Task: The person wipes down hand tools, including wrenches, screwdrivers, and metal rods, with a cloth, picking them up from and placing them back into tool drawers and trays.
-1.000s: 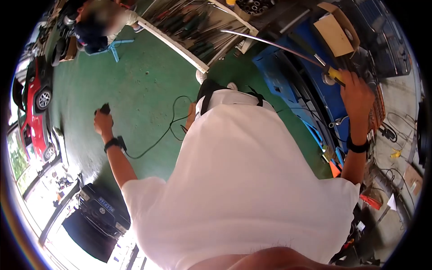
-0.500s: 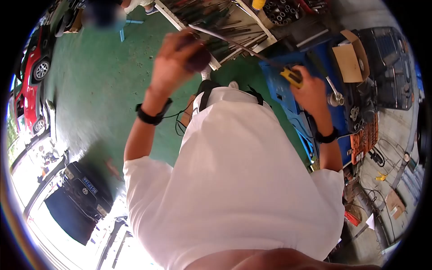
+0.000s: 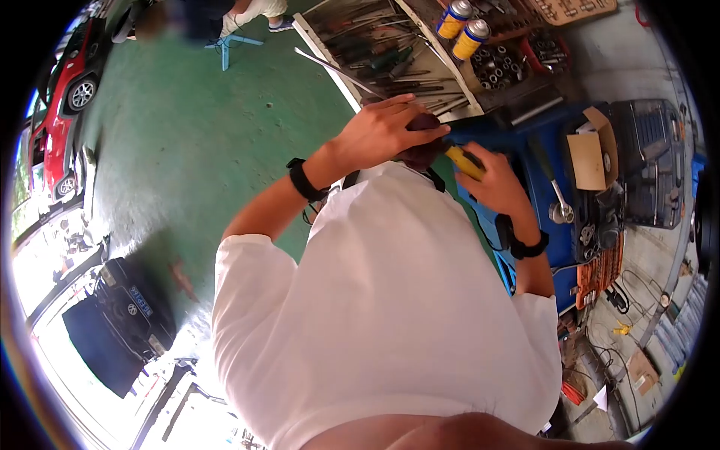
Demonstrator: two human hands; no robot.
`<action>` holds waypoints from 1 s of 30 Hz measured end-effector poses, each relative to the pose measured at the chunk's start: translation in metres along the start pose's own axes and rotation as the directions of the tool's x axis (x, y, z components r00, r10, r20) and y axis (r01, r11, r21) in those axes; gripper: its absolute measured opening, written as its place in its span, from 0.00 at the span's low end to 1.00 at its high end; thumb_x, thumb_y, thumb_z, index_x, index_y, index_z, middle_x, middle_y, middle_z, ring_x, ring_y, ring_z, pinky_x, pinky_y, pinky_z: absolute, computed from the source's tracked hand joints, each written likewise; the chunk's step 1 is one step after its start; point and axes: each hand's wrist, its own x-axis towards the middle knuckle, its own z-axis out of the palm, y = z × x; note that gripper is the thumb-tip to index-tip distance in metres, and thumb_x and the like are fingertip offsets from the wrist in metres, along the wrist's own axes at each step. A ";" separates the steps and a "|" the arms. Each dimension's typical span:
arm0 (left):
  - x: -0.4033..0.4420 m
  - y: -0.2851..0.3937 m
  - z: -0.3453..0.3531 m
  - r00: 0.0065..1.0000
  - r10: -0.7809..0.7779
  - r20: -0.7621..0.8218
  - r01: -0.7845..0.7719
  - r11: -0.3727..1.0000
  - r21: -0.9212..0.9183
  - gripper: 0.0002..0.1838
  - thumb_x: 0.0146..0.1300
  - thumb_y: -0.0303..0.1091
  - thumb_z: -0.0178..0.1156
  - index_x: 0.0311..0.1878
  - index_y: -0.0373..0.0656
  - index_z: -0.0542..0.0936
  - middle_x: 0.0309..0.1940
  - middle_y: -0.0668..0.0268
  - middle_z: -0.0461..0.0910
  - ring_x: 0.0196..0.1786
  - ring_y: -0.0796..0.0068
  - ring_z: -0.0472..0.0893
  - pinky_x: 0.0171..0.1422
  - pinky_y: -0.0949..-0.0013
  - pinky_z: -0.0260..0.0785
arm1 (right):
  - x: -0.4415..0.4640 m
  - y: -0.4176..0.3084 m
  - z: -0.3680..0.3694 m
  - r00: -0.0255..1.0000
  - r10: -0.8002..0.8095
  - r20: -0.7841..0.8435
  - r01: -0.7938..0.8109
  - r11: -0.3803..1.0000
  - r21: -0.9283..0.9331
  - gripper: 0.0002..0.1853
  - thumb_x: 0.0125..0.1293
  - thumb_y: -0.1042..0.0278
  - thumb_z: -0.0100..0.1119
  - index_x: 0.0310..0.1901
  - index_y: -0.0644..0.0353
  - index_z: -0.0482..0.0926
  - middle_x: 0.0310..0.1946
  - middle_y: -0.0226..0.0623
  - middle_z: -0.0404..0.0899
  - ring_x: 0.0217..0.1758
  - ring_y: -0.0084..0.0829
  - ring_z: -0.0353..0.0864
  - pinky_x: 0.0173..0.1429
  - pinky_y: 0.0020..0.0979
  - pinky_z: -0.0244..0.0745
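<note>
Hard to make out on my feed: the dark maroon rounded object [image 3: 421, 142], partly covered by my left hand [image 3: 382, 135]; its underside is hidden. The middle of the long thin metal shaft [image 3: 334, 69] is hidden too, so I can't see whether it touches that object. A person [image 3: 202, 19] at upper left is cut off by the frame edge and blurred.

Left hand: partly closed, palm down, fingers and thumb over the maroon object, upper centre. Right hand [image 3: 495, 180]: curled closed round the yellow-and-black handle [image 3: 465, 161], just right of the maroon object. Shaft lines up with the handle and sticks out past the left hand, tip toward upper left.

Edges: white-edged wooden tray [image 3: 471, 96] full of tools lies just above the hands, shaft tip over its near rim. Two yellow-and-blue spray cans [image 3: 462, 30] sit top right. Blue surface [image 3: 541, 244] right of the right hand, with a silver ratchet [image 3: 561, 213] and open cardboard box [image 3: 591, 161]. Open room: green floor [image 3: 187, 142], left of the hands.
</note>
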 end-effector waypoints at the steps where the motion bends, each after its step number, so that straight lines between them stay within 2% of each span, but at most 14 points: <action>1: -0.004 -0.007 0.000 1.000 -0.029 0.001 0.029 1.000 0.010 0.30 0.52 0.34 0.64 0.63 0.67 0.79 0.51 0.65 0.82 0.54 0.58 0.84 0.58 0.62 0.80 | -0.002 0.000 -0.004 1.000 -0.009 0.003 0.009 1.000 -0.001 0.23 0.57 0.65 0.68 0.53 0.62 0.76 0.34 0.52 0.81 0.37 0.54 0.79 0.41 0.39 0.74; 4: -0.017 -0.040 0.000 0.994 -0.113 -0.005 0.113 0.992 0.057 0.31 0.52 0.32 0.65 0.62 0.66 0.79 0.50 0.66 0.83 0.53 0.59 0.84 0.59 0.62 0.80 | -0.012 -0.006 -0.017 0.995 -0.078 -0.069 0.072 0.993 -0.098 0.20 0.58 0.66 0.69 0.51 0.61 0.77 0.30 0.49 0.81 0.32 0.51 0.80 0.36 0.37 0.74; 6: -0.029 -0.063 -0.007 0.985 -0.170 -0.017 0.171 0.982 0.079 0.31 0.52 0.31 0.65 0.62 0.65 0.80 0.49 0.67 0.83 0.52 0.61 0.84 0.60 0.61 0.79 | -0.019 -0.021 -0.029 0.996 0.076 -0.039 -0.076 0.997 0.006 0.17 0.59 0.67 0.68 0.49 0.61 0.77 0.25 0.46 0.80 0.26 0.49 0.81 0.31 0.37 0.73; 8: -0.039 -0.081 -0.020 0.956 -0.292 0.021 0.289 0.953 0.092 0.32 0.50 0.29 0.67 0.63 0.64 0.80 0.48 0.69 0.84 0.51 0.62 0.84 0.63 0.60 0.78 | -0.024 -0.022 -0.027 0.995 0.030 -0.095 -0.033 0.999 -0.030 0.15 0.60 0.68 0.68 0.47 0.60 0.77 0.24 0.45 0.80 0.25 0.48 0.81 0.29 0.37 0.72; 10: -0.041 -0.081 -0.021 0.966 -0.256 -0.026 0.257 0.959 0.117 0.29 0.53 0.33 0.65 0.62 0.64 0.80 0.50 0.67 0.83 0.52 0.61 0.84 0.61 0.63 0.78 | -0.017 -0.024 -0.024 0.988 -0.031 -0.149 0.020 0.997 -0.070 0.14 0.60 0.69 0.68 0.46 0.60 0.78 0.22 0.44 0.79 0.24 0.48 0.81 0.28 0.37 0.72; 12: -0.033 -0.067 -0.024 0.984 -0.172 0.044 0.174 0.984 -0.050 0.29 0.55 0.32 0.64 0.62 0.63 0.80 0.57 0.67 0.80 0.56 0.62 0.82 0.61 0.62 0.78 | -0.008 -0.033 -0.014 0.989 -0.040 -0.140 0.024 0.993 -0.117 0.14 0.60 0.68 0.68 0.45 0.60 0.77 0.23 0.44 0.80 0.26 0.48 0.82 0.29 0.38 0.73; 13: -0.029 -0.062 -0.021 0.988 -0.141 0.057 0.150 0.964 -0.219 0.38 0.47 0.24 0.66 0.66 0.62 0.77 0.62 0.65 0.78 0.62 0.59 0.78 0.71 0.56 0.71 | 0.000 -0.034 -0.005 0.979 -0.105 -0.173 0.074 0.982 -0.175 0.15 0.59 0.69 0.67 0.46 0.59 0.77 0.23 0.44 0.80 0.27 0.48 0.83 0.29 0.39 0.74; 17: 0.002 -0.041 -0.029 0.982 -0.022 0.187 0.065 0.972 -0.226 0.46 0.46 0.20 0.65 0.73 0.62 0.67 0.71 0.60 0.66 0.74 0.53 0.64 0.79 0.46 0.54 | 0.031 -0.046 0.027 0.924 -0.249 -0.290 0.096 0.885 -0.455 0.17 0.53 0.72 0.65 0.46 0.54 0.76 0.27 0.40 0.82 0.25 0.46 0.82 0.27 0.40 0.75; 18: 0.002 -0.043 -0.029 0.984 -0.021 0.178 0.061 0.972 -0.228 0.46 0.46 0.20 0.65 0.73 0.62 0.67 0.71 0.60 0.66 0.74 0.53 0.64 0.79 0.46 0.54 | 0.036 -0.047 0.026 0.924 -0.250 -0.290 0.093 0.881 -0.464 0.17 0.53 0.72 0.65 0.46 0.54 0.76 0.27 0.40 0.82 0.25 0.46 0.82 0.27 0.40 0.75; 21: 0.001 -0.058 -0.034 0.963 -0.257 -0.082 0.222 0.928 -0.298 0.46 0.43 0.26 0.70 0.71 0.52 0.69 0.67 0.52 0.65 0.64 0.44 0.68 0.70 0.49 0.62 | 0.048 -0.052 0.015 0.888 -0.351 -0.296 0.126 0.807 -0.577 0.17 0.52 0.73 0.65 0.45 0.53 0.76 0.27 0.37 0.81 0.24 0.44 0.81 0.27 0.39 0.74; 24: -0.014 -0.074 -0.049 0.927 -0.370 -0.052 0.354 0.914 -0.200 0.44 0.44 0.32 0.74 0.70 0.50 0.70 0.65 0.53 0.66 0.65 0.46 0.68 0.69 0.50 0.62 | 0.046 -0.059 0.010 0.881 -0.366 -0.301 0.135 0.802 -0.582 0.18 0.52 0.72 0.66 0.46 0.52 0.76 0.25 0.36 0.79 0.23 0.43 0.81 0.26 0.39 0.74; 25: -0.020 -0.080 -0.050 0.924 -0.377 -0.065 0.367 0.920 -0.136 0.40 0.47 0.36 0.74 0.68 0.50 0.74 0.59 0.55 0.72 0.59 0.51 0.74 0.62 0.53 0.70 | 0.047 -0.061 0.010 0.876 -0.375 -0.302 0.144 0.803 -0.579 0.18 0.52 0.72 0.66 0.46 0.52 0.76 0.25 0.36 0.80 0.24 0.43 0.81 0.27 0.38 0.74; 28: -0.040 -0.090 -0.054 0.899 -0.438 -0.005 0.429 0.883 -0.189 0.36 0.49 0.36 0.73 0.65 0.49 0.76 0.51 0.59 0.78 0.51 0.56 0.80 0.53 0.58 0.76 | 0.049 -0.067 0.005 0.877 -0.387 -0.285 0.166 0.799 -0.578 0.18 0.52 0.72 0.67 0.47 0.52 0.77 0.26 0.36 0.81 0.25 0.43 0.82 0.27 0.38 0.75; 30: -0.045 -0.090 -0.061 0.898 -0.431 -0.084 0.408 0.890 -0.201 0.34 0.49 0.34 0.73 0.64 0.48 0.77 0.44 0.61 0.81 0.45 0.58 0.83 0.46 0.61 0.79 | 0.054 -0.069 0.007 0.888 -0.377 -0.261 0.176 0.806 -0.565 0.18 0.52 0.71 0.67 0.47 0.52 0.77 0.27 0.36 0.82 0.26 0.42 0.82 0.28 0.38 0.75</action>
